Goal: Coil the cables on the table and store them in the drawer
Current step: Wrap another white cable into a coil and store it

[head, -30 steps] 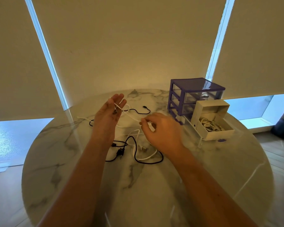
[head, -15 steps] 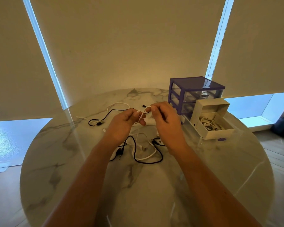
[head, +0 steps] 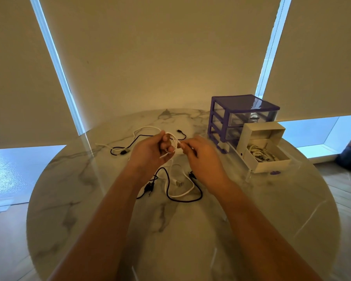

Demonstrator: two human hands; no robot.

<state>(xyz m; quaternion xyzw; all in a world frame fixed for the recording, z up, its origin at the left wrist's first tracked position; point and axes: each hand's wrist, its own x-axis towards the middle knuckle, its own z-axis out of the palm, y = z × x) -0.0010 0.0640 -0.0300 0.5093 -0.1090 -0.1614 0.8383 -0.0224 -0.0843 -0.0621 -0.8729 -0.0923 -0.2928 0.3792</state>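
Note:
My left hand [head: 150,153] is raised above the round marble table [head: 89,199], its fingers curled round loops of a thin white cable [head: 173,144]. Just to its right, my right hand [head: 201,157] pinches the same white cable. The cable hangs down to the table, where its white tail and USB plug [head: 178,183] lie tangled with a black cable [head: 182,197]. Another black cable [head: 120,151] and a white one [head: 146,129] lie farther back. A purple drawer unit [head: 243,116] stands at the back right, with its pulled-out drawer [head: 265,153] holding coiled white cables.
Black audio plugs [head: 149,188] lie beside the tangle under my left wrist. A small purple piece [head: 275,173] sits in front of the open drawer. Window blinds hang behind the table, and wooden floor shows to both sides.
My left hand turned from an open, raised palm to a grip on the white cable loops. My right hand rose from the table and drew in beside it, feeding the cable.

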